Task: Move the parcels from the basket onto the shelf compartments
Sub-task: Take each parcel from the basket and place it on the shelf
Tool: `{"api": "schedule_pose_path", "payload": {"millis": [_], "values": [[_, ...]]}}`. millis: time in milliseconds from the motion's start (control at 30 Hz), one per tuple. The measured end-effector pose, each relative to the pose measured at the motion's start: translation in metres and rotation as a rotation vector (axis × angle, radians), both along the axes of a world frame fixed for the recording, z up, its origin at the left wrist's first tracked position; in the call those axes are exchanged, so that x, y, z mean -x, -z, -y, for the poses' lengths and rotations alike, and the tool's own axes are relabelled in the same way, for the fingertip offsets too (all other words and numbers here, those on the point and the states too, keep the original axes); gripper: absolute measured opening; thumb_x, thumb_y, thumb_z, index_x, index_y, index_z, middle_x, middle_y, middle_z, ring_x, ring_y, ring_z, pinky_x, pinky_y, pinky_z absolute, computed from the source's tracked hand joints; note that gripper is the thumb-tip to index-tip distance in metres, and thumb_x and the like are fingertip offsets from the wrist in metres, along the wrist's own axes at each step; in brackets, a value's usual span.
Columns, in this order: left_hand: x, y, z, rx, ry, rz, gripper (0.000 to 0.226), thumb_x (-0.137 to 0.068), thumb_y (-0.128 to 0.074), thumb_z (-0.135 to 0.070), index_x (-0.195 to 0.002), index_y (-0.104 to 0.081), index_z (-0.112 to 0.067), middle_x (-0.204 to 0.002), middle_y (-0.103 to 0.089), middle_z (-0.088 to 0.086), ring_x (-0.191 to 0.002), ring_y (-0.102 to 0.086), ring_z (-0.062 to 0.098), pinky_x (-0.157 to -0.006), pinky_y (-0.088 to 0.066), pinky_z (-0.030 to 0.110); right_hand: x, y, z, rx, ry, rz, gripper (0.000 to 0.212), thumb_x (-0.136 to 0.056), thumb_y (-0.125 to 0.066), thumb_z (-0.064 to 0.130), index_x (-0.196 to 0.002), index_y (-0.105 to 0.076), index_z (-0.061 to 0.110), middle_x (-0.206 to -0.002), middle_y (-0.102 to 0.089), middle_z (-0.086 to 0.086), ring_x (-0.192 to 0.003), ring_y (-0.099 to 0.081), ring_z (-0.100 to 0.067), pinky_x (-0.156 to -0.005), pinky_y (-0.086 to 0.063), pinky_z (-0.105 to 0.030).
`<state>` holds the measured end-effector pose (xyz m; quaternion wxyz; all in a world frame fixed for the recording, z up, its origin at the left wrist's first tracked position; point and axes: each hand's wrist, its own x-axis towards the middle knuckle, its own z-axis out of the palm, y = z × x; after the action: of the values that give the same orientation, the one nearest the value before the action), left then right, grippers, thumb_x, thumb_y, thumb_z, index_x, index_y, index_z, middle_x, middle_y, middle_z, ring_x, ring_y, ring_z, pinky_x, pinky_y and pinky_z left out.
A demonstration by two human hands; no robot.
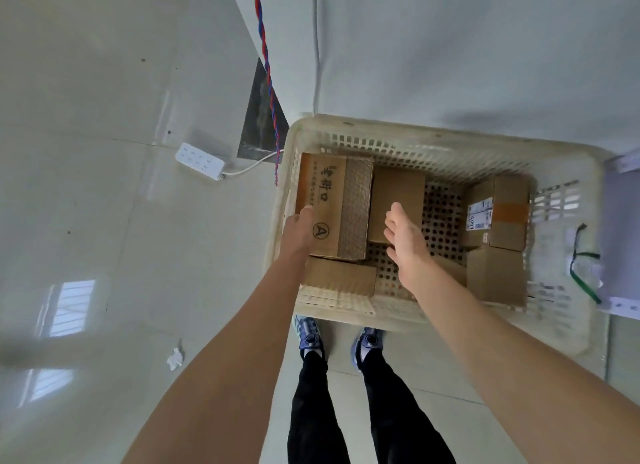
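A cream plastic basket (408, 141) stands on the floor against the wall and holds several cardboard parcels. The largest parcel (334, 204), printed with black characters and a circled A, lies at the basket's left. My left hand (300, 225) touches its left edge; its fingers are hidden behind the box. My right hand (403, 237) hovers open over the basket's middle, fingers spread, above a plain brown parcel (398, 200). A parcel with a white label (498, 211) lies at the right. No shelf is in view.
A white power strip (199, 160) lies on the tiled floor left of the basket, with a red-blue twisted cord (266, 65) hanging down the wall. A crumpled scrap of paper (175, 358) lies on the floor. My feet (341, 342) stand just before the basket.
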<state>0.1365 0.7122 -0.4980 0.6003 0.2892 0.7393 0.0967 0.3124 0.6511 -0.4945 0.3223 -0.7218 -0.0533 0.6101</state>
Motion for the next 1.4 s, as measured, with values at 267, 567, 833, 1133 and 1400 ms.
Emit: {"api": "schedule_pose_path", "payload": {"millis": [267, 567, 833, 1133, 1400], "values": [[-0.008, 0.058, -0.047, 0.006, -0.017, -0.073, 0.074, -0.091, -0.041, -0.058, -0.152, -0.049, -0.018, -0.145, -0.06, 0.008, -0.128, -0.059, 0.034, -0.109, -0.049, 0.056, 0.009, 0.066, -0.032, 0.076, 0.053, -0.004, 0.069, -0.108, -0.032, 0.063, -0.165, -0.029, 0.025, -0.173, -0.027, 0.003, -0.157, -0.028, -0.021, -0.128, -0.021, -0.047], [-0.006, 0.133, -0.075, 0.056, -0.079, 0.035, 0.102, -0.065, -0.035, -0.082, -0.151, -0.054, -0.03, -0.149, -0.061, 0.003, -0.135, -0.057, 0.034, -0.11, -0.046, 0.061, 0.014, 0.104, -0.073, 0.141, 0.131, -0.037, 0.086, -0.1, -0.028, 0.078, -0.167, -0.018, 0.025, -0.175, -0.019, -0.002, -0.161, -0.019, -0.027, -0.129, -0.012, -0.053], [-0.01, 0.074, -0.062, 0.095, -0.125, 0.129, 0.073, -0.092, -0.039, -0.079, -0.131, -0.072, -0.027, -0.118, -0.08, 0.002, -0.116, -0.073, 0.027, -0.099, -0.055, 0.046, 0.01, 0.083, -0.061, 0.107, 0.201, -0.074, 0.09, -0.096, -0.026, 0.083, -0.168, -0.014, 0.029, -0.176, -0.015, -0.001, -0.161, -0.016, -0.026, -0.13, -0.009, -0.055], [-0.013, -0.038, -0.011, -0.059, -0.114, 0.236, 0.07, -0.104, -0.029, -0.074, -0.136, -0.065, -0.022, -0.127, -0.07, -0.006, -0.123, -0.062, 0.013, -0.103, -0.046, 0.043, -0.021, -0.023, -0.006, -0.017, 0.354, -0.062, 0.088, -0.092, -0.03, 0.087, -0.163, -0.034, 0.034, -0.169, -0.034, -0.003, -0.156, -0.031, -0.029, -0.127, -0.021, -0.056], [-0.019, -0.147, 0.019, -0.139, -0.065, 0.36, 0.078, -0.1, -0.017, -0.081, -0.145, -0.059, -0.033, -0.142, -0.061, -0.008, -0.14, -0.052, 0.02, -0.111, -0.038, 0.049, -0.04, -0.14, 0.038, -0.258, 0.424, -0.004, 0.052, -0.102, -0.023, 0.073, -0.116, -0.062, 0.041, -0.105, -0.075, 0.014, -0.096, -0.069, -0.003, -0.085, -0.052, -0.031]]}}
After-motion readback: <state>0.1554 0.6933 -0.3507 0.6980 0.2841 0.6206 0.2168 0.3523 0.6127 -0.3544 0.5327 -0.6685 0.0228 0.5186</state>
